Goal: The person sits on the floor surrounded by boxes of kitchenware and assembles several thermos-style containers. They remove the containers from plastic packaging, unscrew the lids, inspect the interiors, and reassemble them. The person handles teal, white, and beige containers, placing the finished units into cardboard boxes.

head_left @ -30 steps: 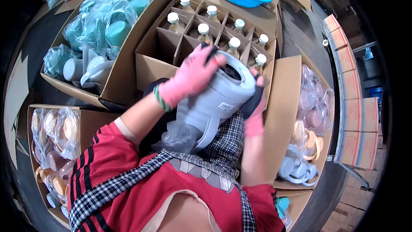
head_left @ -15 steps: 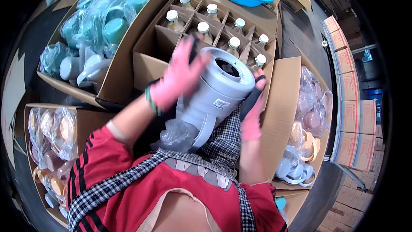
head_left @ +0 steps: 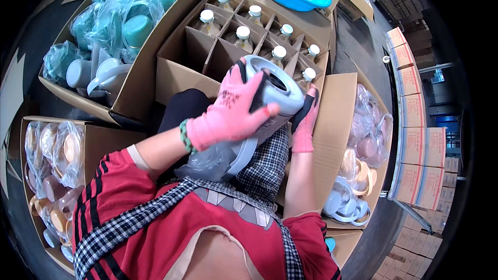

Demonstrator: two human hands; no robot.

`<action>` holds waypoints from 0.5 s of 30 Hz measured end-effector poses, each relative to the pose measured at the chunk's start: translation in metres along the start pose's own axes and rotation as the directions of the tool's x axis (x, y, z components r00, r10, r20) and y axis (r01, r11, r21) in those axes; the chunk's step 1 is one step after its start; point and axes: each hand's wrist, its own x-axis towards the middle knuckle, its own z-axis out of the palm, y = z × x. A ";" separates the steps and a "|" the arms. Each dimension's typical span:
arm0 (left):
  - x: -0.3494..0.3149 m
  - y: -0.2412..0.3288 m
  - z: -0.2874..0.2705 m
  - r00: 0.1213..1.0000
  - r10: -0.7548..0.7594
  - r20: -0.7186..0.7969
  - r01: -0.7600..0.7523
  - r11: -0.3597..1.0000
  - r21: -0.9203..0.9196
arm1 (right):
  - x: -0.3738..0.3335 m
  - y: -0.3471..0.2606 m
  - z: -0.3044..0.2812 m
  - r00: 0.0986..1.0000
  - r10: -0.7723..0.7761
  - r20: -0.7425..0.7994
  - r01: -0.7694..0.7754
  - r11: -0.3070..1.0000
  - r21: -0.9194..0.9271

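Observation:
A pale grey-blue thermos jug [head_left: 288,105] lies tilted over my lap, its ringed round opening facing away from me and dark inside. My left hand [head_left: 225,109], in a pink glove with dark patches, grips its left side, thumb stretched across the body. Against the right side rests my right hand [head_left: 306,119], gloved alike, fingers curved along the rim. The jug's handle [head_left: 243,158] points back toward me. Crumpled clear plastic bag [head_left: 207,162] gathers round the near end. Just beyond the jug stands a divided carton [head_left: 181,75] with several white-capped glass bottles [head_left: 243,33] in its cells.
At the far left a carton [head_left: 127,91] holds teal and grey plastic parts [head_left: 137,31], many in clear bags. Lower left, another carton [head_left: 104,142] has peach and mauve parts. Right of me is a carton [head_left: 332,140] of mixed parts. A blue basin [head_left: 311,2] of white caps stands far ahead.
My left hand, blurred above the jug before, has come down onto its side. The jug's upper end has shifted slightly, and a front cell of the divided carton now shows without a bottle.

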 end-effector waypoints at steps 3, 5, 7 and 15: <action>0.028 -0.038 -0.012 0.983 -0.171 -0.069 0.156 0.971 -0.184 | -0.033 -0.001 0.022 0.987 -0.158 -0.009 0.149 0.910 0.387; 0.048 -0.072 -0.006 0.909 -0.396 0.130 0.393 0.709 -0.586 | -0.049 0.000 0.033 0.920 -0.391 0.027 0.389 0.919 0.069; 0.042 -0.070 0.004 0.942 -0.300 0.150 0.335 0.868 -0.367 | -0.030 -0.007 0.029 0.973 -0.219 0.070 0.204 0.964 0.173; 0.036 -0.057 -0.007 0.934 -0.355 -0.040 0.346 0.926 -0.154 | -0.047 -0.007 0.038 0.940 -0.340 -0.023 0.339 0.940 -0.038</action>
